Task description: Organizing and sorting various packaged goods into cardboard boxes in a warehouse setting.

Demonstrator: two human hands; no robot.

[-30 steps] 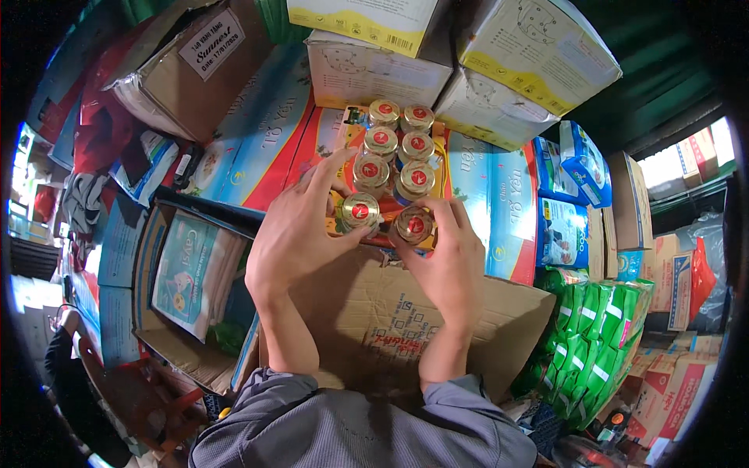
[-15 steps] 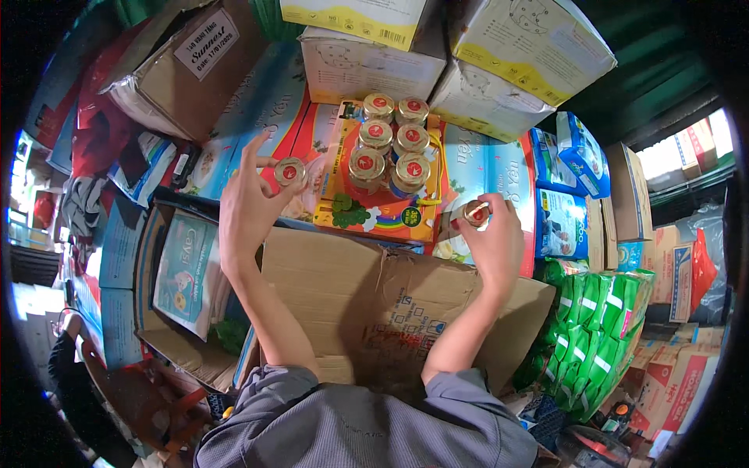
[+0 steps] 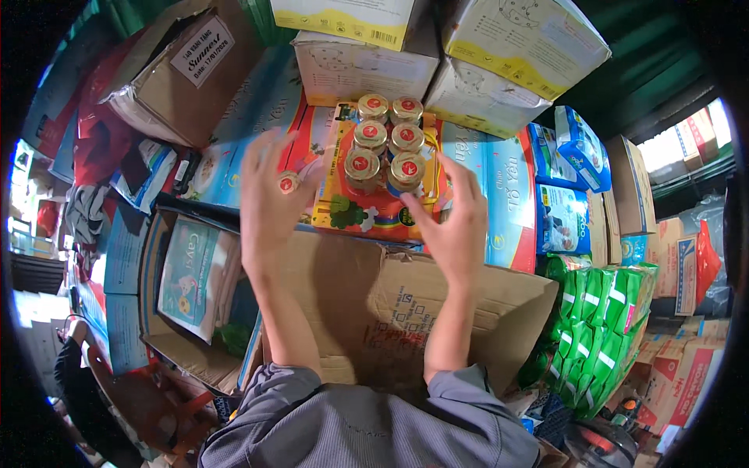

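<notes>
Small glass jars with gold lids and round red labels stand in two rows on an orange-yellow printed carton (image 3: 343, 199). My left hand (image 3: 269, 210), smeared by motion, is left of the carton. Its thumb and fingers are around a single jar (image 3: 288, 182), mostly hidden by the hand. My right hand (image 3: 454, 226) reaches in from the right, thumb and fingers apart, beside the nearest right-hand jar (image 3: 406, 169). The gap between its thumb and fingertips shows only the carton; what lies behind the palm is hidden.
Light blue and red cartons (image 3: 511, 187) form the surface under the jars. White-yellow boxes (image 3: 367, 74) are stacked behind, and a brown box (image 3: 175, 78) is far left. An open cardboard flap (image 3: 328, 273) lies nearest me. Green packs (image 3: 597, 327) are piled at right.
My right hand has moved left toward the rows; the jar it held is out of sight. My left hand has shifted slightly right and turned, now covering more of its jar.
</notes>
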